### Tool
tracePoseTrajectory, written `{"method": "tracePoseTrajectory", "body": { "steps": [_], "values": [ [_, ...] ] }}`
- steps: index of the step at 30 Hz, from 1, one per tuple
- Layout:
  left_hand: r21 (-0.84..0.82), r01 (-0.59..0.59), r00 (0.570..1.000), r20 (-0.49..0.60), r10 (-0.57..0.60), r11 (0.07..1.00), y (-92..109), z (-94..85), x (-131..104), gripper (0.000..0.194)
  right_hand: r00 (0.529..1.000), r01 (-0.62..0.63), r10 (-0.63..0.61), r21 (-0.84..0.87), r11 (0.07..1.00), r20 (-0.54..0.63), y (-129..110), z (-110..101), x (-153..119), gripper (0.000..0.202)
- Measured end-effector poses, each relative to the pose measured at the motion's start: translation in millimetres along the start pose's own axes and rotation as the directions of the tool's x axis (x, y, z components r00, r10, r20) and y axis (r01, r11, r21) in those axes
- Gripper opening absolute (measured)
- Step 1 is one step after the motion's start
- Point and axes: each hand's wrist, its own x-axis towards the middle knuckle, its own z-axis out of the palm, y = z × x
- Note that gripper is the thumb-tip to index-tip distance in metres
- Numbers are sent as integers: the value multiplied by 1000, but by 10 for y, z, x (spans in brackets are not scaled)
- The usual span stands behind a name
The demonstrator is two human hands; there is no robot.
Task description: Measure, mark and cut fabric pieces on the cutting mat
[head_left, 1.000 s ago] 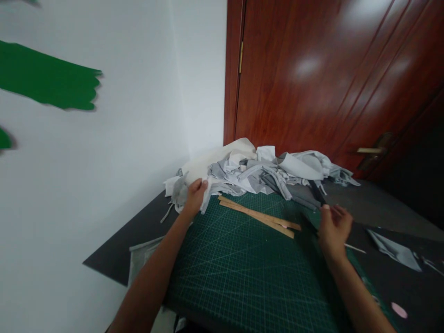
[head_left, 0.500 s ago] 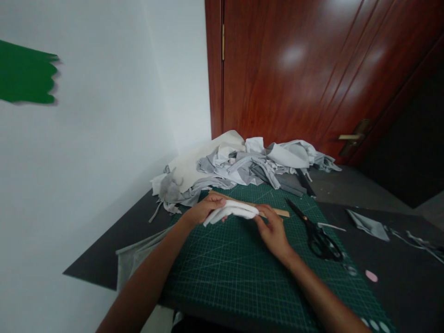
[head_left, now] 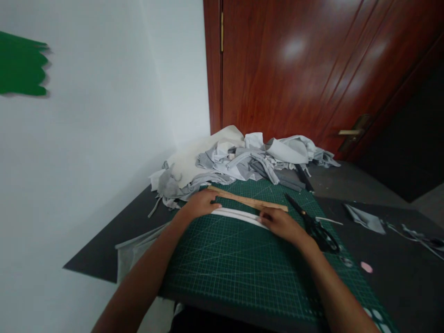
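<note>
In the head view, the white strip [head_left: 239, 215] lies across the green mat [head_left: 243, 268], between the two hands, looking like two bands side by side. The left hand [head_left: 203, 203] is at its left end, thumb reaching to the strip and a little apart from the fingers; whether it grips, I cannot tell. The right hand [head_left: 279, 222] rests over the other end, fingers bent and fingertips on the strip; whether they pinch it is unclear.

Just beyond the strip, wooden rulers [head_left: 249, 200] lie overlapping on the mat, close to both hands. The black scissors [head_left: 314, 226] lie just right of the right hand, blades pointing away from the person, with a thin white cord [head_left: 329, 220] beside them.

A heap of grey and white cloth [head_left: 243, 162] crowds the far edge of the mat, in front of the door [head_left: 284, 74], and a black bar [head_left: 304, 178] sticks out at its right. Further right on the dark table [head_left: 391, 268] are a grey scrap [head_left: 366, 218] and a pink disc [head_left: 366, 267]. Pale cloth [head_left: 133, 252] hangs over the left edge, partly behind the left forearm.
</note>
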Motion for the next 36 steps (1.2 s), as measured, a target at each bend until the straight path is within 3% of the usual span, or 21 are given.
{"method": "tracePoseTrajectory", "body": {
  "steps": [3,5,8,10,14,19,23,26,30,33,36],
  "values": [
    [122,-27,993,-107,40,992,133,178,4,28,989,-50,20,-205,977,-149,-55,84,16,24],
    [301,-161,975,-102,200,940,258,314,-6,21,979,26,-81,-280,960,-187,-125,135,20,29],
    [340,-405,914,140,381,849,454,524,-65,13,971,190,-222,-277,942,-89,-196,206,35,31],
    [363,-439,898,202,391,822,572,646,-129,17,974,194,-220,-290,937,-62,-216,239,41,31],
    [432,-274,960,76,268,859,740,800,-227,32,993,70,-96,-333,940,-65,-255,250,26,28],
    [418,-81,995,85,49,905,800,885,-217,47,997,-44,19,-385,922,-69,-258,238,15,29],
    [430,71,996,22,-89,900,802,905,-191,41,992,-106,67,-434,895,-105,-171,238,42,30],
    [442,91,994,18,-110,893,806,866,-198,35,980,-183,132,-416,891,-149,-113,232,65,31],
    [442,9,995,84,-52,897,791,792,-215,31,954,-287,230,-372,883,-191,-84,216,83,30],
    [391,-69,990,140,14,918,755,801,-195,43,952,-298,251,-343,891,-175,-54,189,80,30],
    [367,33,997,47,-53,930,717,861,-154,58,953,-296,259,-314,902,-156,2,159,67,33]
  ]
}}
